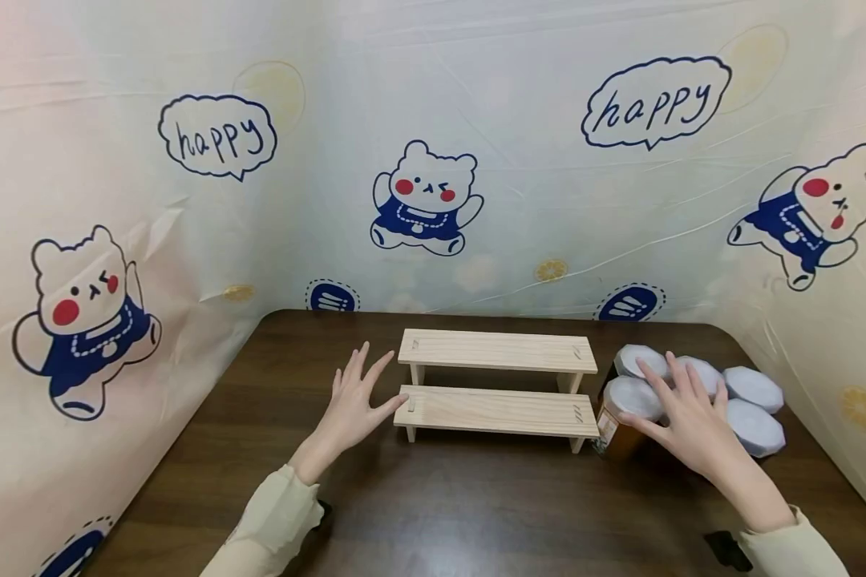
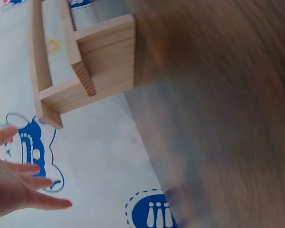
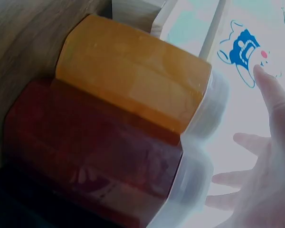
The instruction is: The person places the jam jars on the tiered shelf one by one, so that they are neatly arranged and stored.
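Note:
A pale wooden two-step rack point(image 1: 498, 409) stands on the dark table. Beside its left end is my left hand point(image 1: 350, 413), fingers spread and holding nothing; the thumb tip lies close to the lower step, and contact is unclear. To the right of the rack stand several jars with whitish faceted lids point(image 1: 754, 389). Over them my right hand point(image 1: 696, 421) spreads its fingers, gripping none. In the right wrist view, an orange jar point(image 3: 133, 71) and a dark red jar point(image 3: 90, 152) stand side by side, with the right fingers point(image 3: 270, 90) beyond their lids.
The brown wooden table point(image 1: 476, 505) has a printed cloth point(image 1: 520, 200) with bears and "happy" bubbles hanging around its back and sides. A small black object point(image 1: 727, 551) shows near the right sleeve.

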The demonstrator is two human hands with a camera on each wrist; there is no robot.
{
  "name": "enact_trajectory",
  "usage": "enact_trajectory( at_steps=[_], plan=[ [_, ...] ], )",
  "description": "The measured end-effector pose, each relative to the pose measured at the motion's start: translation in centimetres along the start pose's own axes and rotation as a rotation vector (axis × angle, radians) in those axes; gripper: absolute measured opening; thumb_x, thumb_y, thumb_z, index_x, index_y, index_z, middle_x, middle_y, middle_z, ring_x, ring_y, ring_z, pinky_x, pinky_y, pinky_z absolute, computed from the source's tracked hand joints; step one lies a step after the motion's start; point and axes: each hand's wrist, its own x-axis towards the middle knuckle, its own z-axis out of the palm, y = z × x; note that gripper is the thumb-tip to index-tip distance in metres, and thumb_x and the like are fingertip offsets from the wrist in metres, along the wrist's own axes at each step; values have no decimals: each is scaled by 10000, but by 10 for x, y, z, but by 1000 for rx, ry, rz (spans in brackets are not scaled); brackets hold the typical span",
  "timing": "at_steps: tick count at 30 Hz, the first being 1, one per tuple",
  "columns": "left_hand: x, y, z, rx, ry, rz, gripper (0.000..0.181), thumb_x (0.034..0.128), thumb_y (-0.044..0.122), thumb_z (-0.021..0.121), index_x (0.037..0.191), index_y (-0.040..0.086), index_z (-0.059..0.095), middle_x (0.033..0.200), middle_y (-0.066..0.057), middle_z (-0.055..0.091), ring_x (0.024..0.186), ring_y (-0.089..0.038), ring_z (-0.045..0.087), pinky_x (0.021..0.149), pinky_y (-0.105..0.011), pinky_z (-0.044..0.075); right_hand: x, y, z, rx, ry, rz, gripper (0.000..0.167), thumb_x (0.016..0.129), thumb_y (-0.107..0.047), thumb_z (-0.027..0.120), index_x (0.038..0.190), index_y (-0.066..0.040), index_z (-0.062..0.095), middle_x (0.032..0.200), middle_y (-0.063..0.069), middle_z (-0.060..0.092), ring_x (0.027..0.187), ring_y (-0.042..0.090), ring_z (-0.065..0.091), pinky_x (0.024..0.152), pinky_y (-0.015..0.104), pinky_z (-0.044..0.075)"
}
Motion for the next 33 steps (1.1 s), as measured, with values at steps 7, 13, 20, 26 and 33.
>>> enact_trajectory(
  at_steps=[7, 13, 20, 26, 33],
  plan=[
    [0, -1, 0, -172, 15, -94, 592, 795, 411, 617, 1309, 180, 437, 1420, -156, 219, 1272, -383, 216, 948, -628, 251, -11, 12, -4, 23, 50, 13, 812, 778, -493, 590, 1419, -192, 193, 1378, 296, 175, 1241, 489, 106, 922, 709, -53],
    [2, -3, 3, -271, 26, -126, 525, 798, 353, 633, 1254, 131, 498, 1362, -175, 316, 1214, -391, 323, 906, -600, 331, -19, 21, -6, 71, 130, 5, 744, 760, -434, 639, 1362, -150, 308, 1328, 329, 220, 1203, 513, 171, 903, 729, -37],
    [5, -8, 8, -331, -23, -176, 477, 784, 217, 666, 1217, 73, 527, 1252, -167, 461, 1165, -332, 407, 933, -515, 355, -31, 34, -8, 86, 203, 3, 727, 743, -374, 675, 1344, -122, 351, 1268, 351, 276, 1100, 573, 255, 911, 723, 30],
    [8, -11, 12, -403, -55, -232, 439, 782, 158, 665, 1191, 56, 542, 1201, -187, 514, 1094, -354, 479, 874, -480, 426, -42, 44, -7, 113, 254, 28, 671, 750, -338, 678, 1300, -72, 401, 1238, 365, 294, 1085, 593, 253, 940, 692, 49],
    [14, -13, 19, -518, -100, -304, 391, 783, 62, 649, 1161, 22, 555, 1112, -245, 539, 897, -335, 592, 692, -362, 531, -50, 56, -6, 130, 280, 71, 615, 763, -313, 671, 1247, -13, 436, 1225, 378, 307, 1133, 553, 251, 848, 683, 158]
  ],
)
